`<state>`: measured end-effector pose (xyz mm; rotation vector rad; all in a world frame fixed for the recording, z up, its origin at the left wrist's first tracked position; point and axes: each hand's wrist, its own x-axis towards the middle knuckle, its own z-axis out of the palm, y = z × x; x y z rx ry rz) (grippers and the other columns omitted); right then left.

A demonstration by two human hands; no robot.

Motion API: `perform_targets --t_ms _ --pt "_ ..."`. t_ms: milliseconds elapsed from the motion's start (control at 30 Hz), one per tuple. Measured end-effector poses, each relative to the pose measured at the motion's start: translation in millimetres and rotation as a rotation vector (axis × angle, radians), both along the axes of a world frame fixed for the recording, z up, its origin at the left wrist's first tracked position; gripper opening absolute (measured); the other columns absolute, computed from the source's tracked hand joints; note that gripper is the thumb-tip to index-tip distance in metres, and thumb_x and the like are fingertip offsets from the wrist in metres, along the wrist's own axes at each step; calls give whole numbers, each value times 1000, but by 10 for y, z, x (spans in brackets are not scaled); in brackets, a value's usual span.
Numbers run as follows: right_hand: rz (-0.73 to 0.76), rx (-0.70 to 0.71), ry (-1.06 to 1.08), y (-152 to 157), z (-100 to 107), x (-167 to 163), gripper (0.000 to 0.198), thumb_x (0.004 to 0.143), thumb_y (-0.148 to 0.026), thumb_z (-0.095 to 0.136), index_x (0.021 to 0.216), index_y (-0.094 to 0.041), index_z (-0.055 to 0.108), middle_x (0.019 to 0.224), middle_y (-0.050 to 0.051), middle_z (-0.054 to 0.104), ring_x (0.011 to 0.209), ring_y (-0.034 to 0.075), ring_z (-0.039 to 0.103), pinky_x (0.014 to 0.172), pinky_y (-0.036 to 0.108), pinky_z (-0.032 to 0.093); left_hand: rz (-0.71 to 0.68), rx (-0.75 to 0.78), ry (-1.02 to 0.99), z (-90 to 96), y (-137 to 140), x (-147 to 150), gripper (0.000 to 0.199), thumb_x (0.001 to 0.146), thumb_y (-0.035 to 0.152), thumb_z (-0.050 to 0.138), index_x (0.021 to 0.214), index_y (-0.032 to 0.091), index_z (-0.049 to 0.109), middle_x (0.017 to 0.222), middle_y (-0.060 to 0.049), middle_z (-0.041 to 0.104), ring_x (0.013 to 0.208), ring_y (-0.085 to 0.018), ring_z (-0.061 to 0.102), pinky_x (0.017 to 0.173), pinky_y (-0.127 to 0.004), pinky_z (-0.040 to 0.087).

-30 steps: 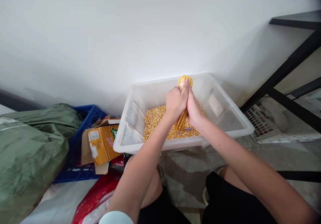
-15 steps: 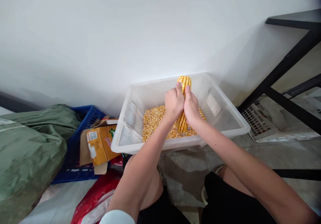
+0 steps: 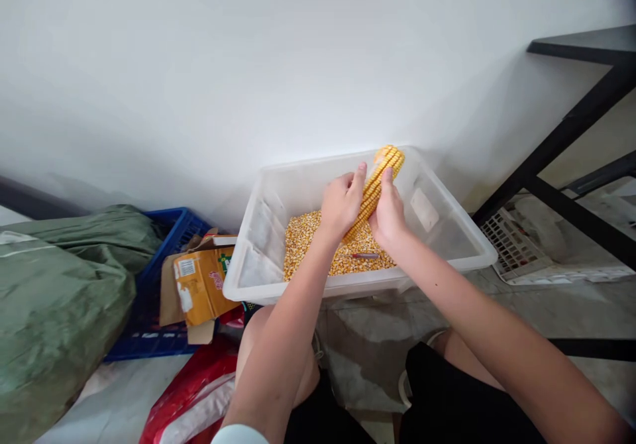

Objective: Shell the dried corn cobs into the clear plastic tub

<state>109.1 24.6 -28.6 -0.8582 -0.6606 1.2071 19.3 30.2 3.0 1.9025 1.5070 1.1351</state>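
A yellow ear of corn [image 3: 373, 189] leans to the right above a translucent white plastic tub [image 3: 358, 290], its upper end at the tub's far rim. From the right, my right hand [image 3: 388, 212] is closed round the ear with the thumb pointing up along it. My left hand [image 3: 342, 204] curls against the ear's lower left side, thumb raised; its fingertips are mostly hidden. Loose corn kernels [image 3: 304, 238] cover the tub's bottom. On them, below the ear, lies a thin tool with a reddish handle [image 3: 365, 256], its kind unclear.
To the left are a blue plastic crate [image 3: 144, 341], an orange cardboard box [image 3: 201, 288] and a green sack [image 3: 64, 305]. A red plastic bag [image 3: 191, 384] lies on the floor. A black metal frame [image 3: 571, 119] and a white basket [image 3: 517, 245] stand right. The wall rises behind the tub.
The ear of corn has swung from nearly upright to a rightward tilt, and its top has shifted right. My hands have moved slightly apart. The thin tool on the kernels now shows.
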Motion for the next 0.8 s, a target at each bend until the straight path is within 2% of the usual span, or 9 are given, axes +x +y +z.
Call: perform_targets --t_ms 100,167,267,333,467,567,633,700,800 --pt "15 -4 73 70 70 94 59 85 -75 38 108 -24 54 96 8 66 95 25 66 73 38 53 -6 -14 127 22 -68 -153 54 79 68 58 106 24 72 88 -8 73 78 -22 65 70 -32 44" --pt "69 -58 56 97 106 169 60 85 -77 35 107 -24 52 95 10 65 95 26 66 71 40 54 -127 -91 163 4 -86 -238 48 68 62 72 95 22 74 77 -6 70 65 -20 60 59 -30 40" --pt "175 -96 -45 119 164 300 60 84 -77 38 108 -25 52 99 12 65 97 28 65 73 42 54 -201 -155 110 8 -99 -347 36 67 55 76 72 20 71 60 -4 61 52 -15 49 49 -28 29" --pt "211 -109 -87 136 217 416 55 83 -73 46 109 -25 55 104 11 65 100 28 64 77 43 54 -164 -144 50 63 -124 -430 33 68 52 76 73 20 73 57 -2 56 49 -14 45 47 -28 26" --pt "145 -45 -179 162 337 668 46 77 -60 65 110 -29 60 107 6 66 100 25 62 78 40 54 -189 -74 -4 235 -211 -606 22 62 39 81 62 20 72 52 1 51 47 -11 39 47 -28 21" --pt "133 -7 -421 145 383 769 42 72 -58 73 96 -24 68 92 6 67 86 22 63 66 35 54 -243 -97 67 326 -272 -685 19 56 35 85 62 21 73 50 2 51 48 -12 39 50 -28 23" --pt "143 -47 -541 125 381 787 37 67 -54 78 81 -20 69 79 5 65 72 19 60 57 32 52 -201 -75 62 369 -300 -715 22 52 29 87 69 22 76 55 1 56 53 -13 44 54 -28 27" --pt "145 -96 -541 106 364 774 32 64 -46 82 71 -19 67 71 4 62 65 18 59 51 31 51 -116 -18 -48 410 -314 -736 37 46 19 89 82 22 78 68 -1 64 62 -15 50 60 -28 34" --pt "169 -168 -355 66 333 684 24 70 -39 78 73 -19 66 74 5 65 68 19 63 54 34 56 75 56 -486 452 -297 -713 64 42 10 89 102 25 73 91 -2 68 77 -16 57 70 -28 43"
